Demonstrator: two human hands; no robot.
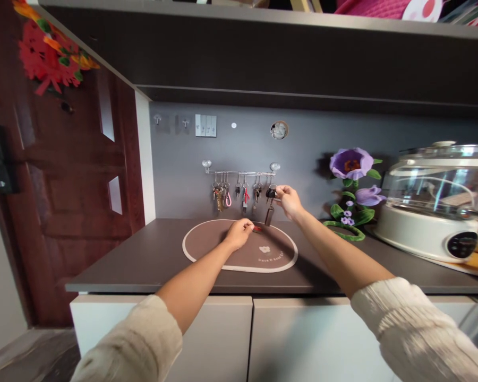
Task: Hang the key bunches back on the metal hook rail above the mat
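My right hand (pixel 289 201) pinches a bunch of keys (pixel 270 193) at the right end of the rack, with a dark fob and a long brown tag (pixel 269 216) hanging from it. Whether its ring sits on the hook I cannot tell. Low over the brown oval mat (pixel 207 249), the fingers of my left hand (pixel 239 234) are pressed together. Just beyond its fingertips is a small red thing (pixel 257 229); what the fingers hold is hidden. Several other key bunches (pixel 221 193) hang from the clear hook rail (pixel 239 173) on the grey back panel.
Purple artificial flowers (pixel 351 163) and a white appliance with a clear body (pixel 426 223) stand to the right on the dark countertop (pixel 139 254). A shelf (pixel 263 58) overhangs the counter. At the left is a dark red door (pixel 83 223).
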